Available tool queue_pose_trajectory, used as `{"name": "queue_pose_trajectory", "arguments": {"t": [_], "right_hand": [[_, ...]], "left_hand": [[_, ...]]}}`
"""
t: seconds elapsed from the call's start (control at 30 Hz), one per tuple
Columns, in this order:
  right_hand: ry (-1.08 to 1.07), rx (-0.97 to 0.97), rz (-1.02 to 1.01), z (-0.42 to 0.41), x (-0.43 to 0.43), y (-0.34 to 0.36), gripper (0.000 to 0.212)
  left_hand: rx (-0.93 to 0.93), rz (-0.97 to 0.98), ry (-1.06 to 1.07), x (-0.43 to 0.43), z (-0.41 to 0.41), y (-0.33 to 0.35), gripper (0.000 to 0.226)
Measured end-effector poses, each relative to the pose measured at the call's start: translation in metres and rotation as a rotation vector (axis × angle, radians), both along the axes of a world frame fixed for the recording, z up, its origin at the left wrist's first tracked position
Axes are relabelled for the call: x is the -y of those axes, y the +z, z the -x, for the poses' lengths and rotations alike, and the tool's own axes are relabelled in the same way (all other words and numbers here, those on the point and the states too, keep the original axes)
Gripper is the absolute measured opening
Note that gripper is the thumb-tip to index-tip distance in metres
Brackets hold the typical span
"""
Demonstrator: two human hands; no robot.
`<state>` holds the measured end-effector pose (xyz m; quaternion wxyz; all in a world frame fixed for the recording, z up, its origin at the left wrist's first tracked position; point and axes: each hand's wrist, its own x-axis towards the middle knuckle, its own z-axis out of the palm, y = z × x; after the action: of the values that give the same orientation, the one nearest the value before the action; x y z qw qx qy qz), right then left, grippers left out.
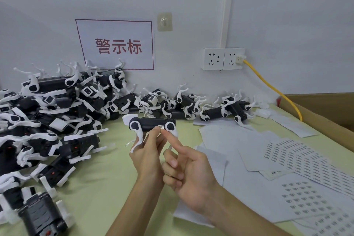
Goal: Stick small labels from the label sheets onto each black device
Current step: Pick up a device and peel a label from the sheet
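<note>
A pale green table is carrying a heap of black devices filling the left of the frame and trailing along its far edge, while white label sheets are lying overlapped at the right, near a cardboard box.

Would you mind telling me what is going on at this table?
A person is labelling the black devices piled on the left. The left hand holds one device up, and the right hand puts its index finger to a small label on its side. Label sheets lie on the right.
</note>
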<state>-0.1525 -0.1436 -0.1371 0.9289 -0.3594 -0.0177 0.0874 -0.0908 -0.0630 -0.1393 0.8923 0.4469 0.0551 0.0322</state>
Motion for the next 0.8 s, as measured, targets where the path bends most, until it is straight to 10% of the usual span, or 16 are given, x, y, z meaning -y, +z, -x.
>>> {"name": "queue_pose_trajectory", "arguments": {"t": [0.33, 0.8], "right_hand": [[-0.010, 0.070, 0.075, 0.001, -0.003, -0.001, 0.045], [-0.610, 0.101, 0.508, -0.014, 0.027, 0.003, 0.027]], "left_hand": [[-0.025, 0.016, 0.098, -0.003, -0.012, -0.005, 0.022], [0.126, -0.043, -0.197, -0.008, -0.017, -0.007, 0.011]]}}
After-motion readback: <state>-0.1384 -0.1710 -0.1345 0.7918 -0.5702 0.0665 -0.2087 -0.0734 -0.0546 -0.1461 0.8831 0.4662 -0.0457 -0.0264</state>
